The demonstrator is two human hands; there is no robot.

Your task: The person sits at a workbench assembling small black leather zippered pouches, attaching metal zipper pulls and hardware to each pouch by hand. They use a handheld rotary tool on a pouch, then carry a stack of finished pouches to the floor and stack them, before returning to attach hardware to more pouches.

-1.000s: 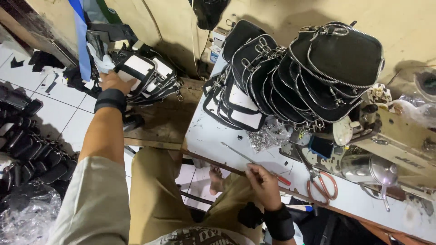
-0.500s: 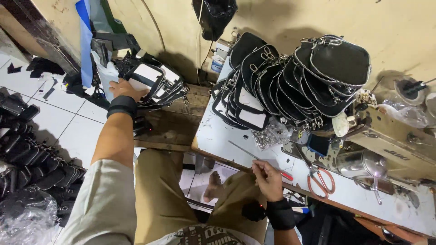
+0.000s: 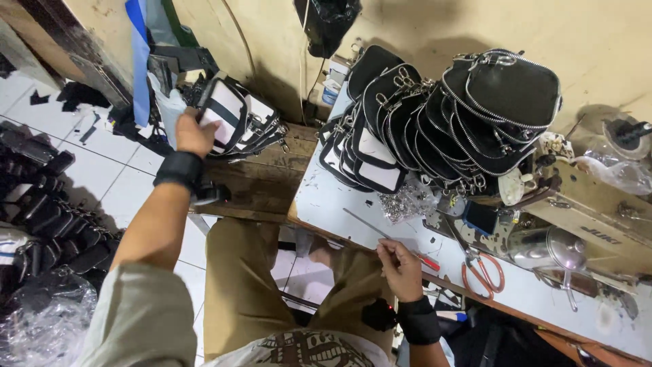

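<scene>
— On the wooden bench (image 3: 261,180) at far left, what is the worker gripping?

— Seen from above, the left hand (image 3: 193,132) — wrist wrapped in a black band — has its fingers closed around a black-and-white pouch (image 3: 223,112), the nearest of a short leaning row at the bench's far edge, close to the wall.

— And moving right?

— A white sewing table (image 3: 326,197) joins the bench. Along its far edge, against the wall, stands a long stack of black zippered pouches (image 3: 441,115), some with white panels, packed upright and touching one another. Just in front of the stack lies a small heap of metal fittings (image 3: 404,204).

— The other hand?

— The right hand (image 3: 401,268) rests at the table's near edge with its fingers curled loosely; whether they pinch anything cannot be told. A red-handled tool (image 3: 428,261) lies just beside the fingertips.

— Farther right?

— Orange-handled scissors (image 3: 483,272) lie flat near the front edge, and a cream sewing machine (image 3: 584,224) fills the right end of the table.
</scene>
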